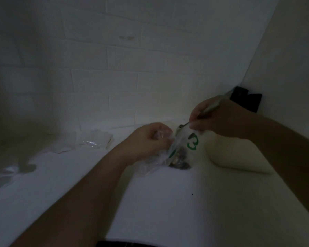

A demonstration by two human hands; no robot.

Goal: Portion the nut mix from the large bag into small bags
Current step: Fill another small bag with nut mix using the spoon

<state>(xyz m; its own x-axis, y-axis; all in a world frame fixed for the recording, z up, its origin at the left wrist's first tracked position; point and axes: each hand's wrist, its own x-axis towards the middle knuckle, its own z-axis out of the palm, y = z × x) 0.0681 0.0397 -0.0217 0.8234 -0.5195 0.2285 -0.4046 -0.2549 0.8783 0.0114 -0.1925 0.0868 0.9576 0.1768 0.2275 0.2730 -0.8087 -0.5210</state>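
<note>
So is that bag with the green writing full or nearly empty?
Nearly empty: the bag holds nuts only at its bottom, clear plastic above. A spoon dips into its open top.

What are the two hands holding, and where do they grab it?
The right hand pinches a metal spoon by the lower part of its handle. The left hand grips the clear plastic bag at its top edge, near the opening.

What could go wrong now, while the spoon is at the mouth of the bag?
The left hand grips only crumpled plastic, so the bag might slump and spill its nut mix. The spoon, held by the right hand, sits at the bag's rim, so nuts might fall onto the white table.
</note>
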